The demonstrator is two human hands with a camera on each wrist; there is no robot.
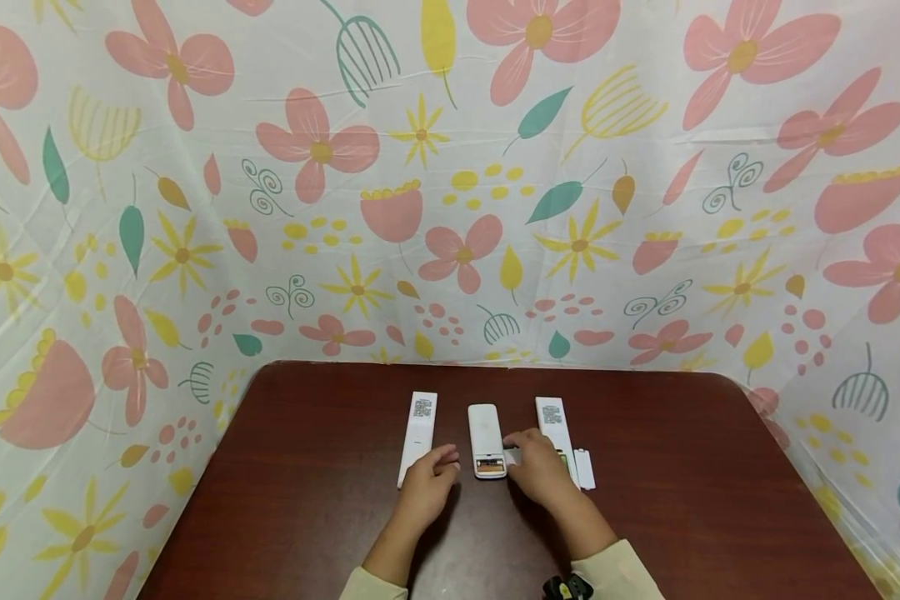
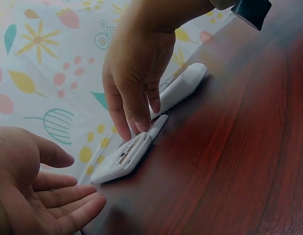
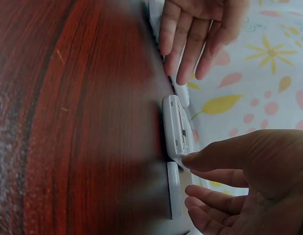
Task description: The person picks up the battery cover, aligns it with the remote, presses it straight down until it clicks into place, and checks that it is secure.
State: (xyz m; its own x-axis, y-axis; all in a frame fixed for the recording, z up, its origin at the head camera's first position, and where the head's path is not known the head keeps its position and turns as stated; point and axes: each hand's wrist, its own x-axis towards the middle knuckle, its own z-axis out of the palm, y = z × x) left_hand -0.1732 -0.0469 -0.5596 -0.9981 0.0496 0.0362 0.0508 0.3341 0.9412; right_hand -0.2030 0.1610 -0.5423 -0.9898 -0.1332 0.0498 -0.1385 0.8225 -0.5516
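Three white remote controls lie back side up on the table. The middle remote control (image 1: 486, 425) has its battery compartment uncovered, showing batteries (image 1: 489, 466) inside. A small white battery cover (image 3: 174, 191) lies flat against its right side. My right hand (image 1: 537, 468) reaches down over this cover, its thumb at the edge of the middle remote and its fingers loosely bent. My left hand (image 1: 427, 482), palm turned inward and holding nothing, hovers by the lower end of the left remote control (image 1: 419, 429). The right remote control (image 1: 552, 419) is partly hidden by my right hand.
Beside the right remote lies another white battery cover (image 1: 585, 469). Something green (image 1: 563, 457) shows in that remote's lower end. The dark brown table (image 1: 330, 467) meets a flower-patterned cloth (image 1: 465, 192) at its back and sides.
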